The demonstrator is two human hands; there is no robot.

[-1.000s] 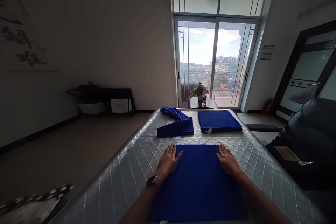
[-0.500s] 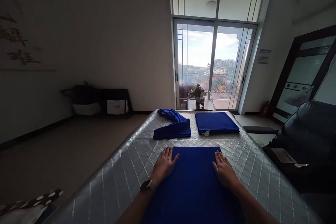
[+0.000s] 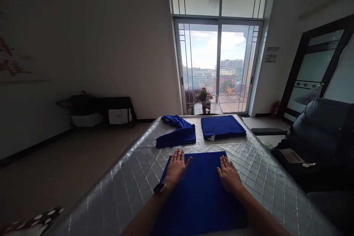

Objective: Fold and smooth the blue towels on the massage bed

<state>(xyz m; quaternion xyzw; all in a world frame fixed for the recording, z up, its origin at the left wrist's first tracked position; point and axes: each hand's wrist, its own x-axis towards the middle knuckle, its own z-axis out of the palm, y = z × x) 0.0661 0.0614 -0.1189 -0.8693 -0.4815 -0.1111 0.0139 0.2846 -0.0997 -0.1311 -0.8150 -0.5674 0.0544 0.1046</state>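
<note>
The fingers [image 3: 178, 155] of the left hand [image 3: 177, 168] are extended and set side by side, thumb angled inward, gripping nothing. The right hand [image 3: 229, 176] is likewise palm down, fingers straight and unclosed, thumb toward its counterpart. Both hands are placed on the folded blue cloth [image 3: 203, 195], left hand near the far left corner, right hand along the right edge. A dark watch [image 3: 159, 188] is fitted to the left wrist. The cloth lies flat directly in front of the person, on a silver quilted mattress [image 3: 121, 191]. Beyond it, well apart from the hands, I see two further items: a loosely bent blue garment [image 3: 178, 136] at left and a neatly squared blue bundle [image 3: 223, 126] at right, its white tag [image 3: 212, 138] facing the person. Past the mattress, a small dark table [image 3: 197, 110] supports a potted plant [image 3: 203, 96] and a bottle [image 3: 208, 104], before a sliding glass door [image 3: 232, 51].
</note>
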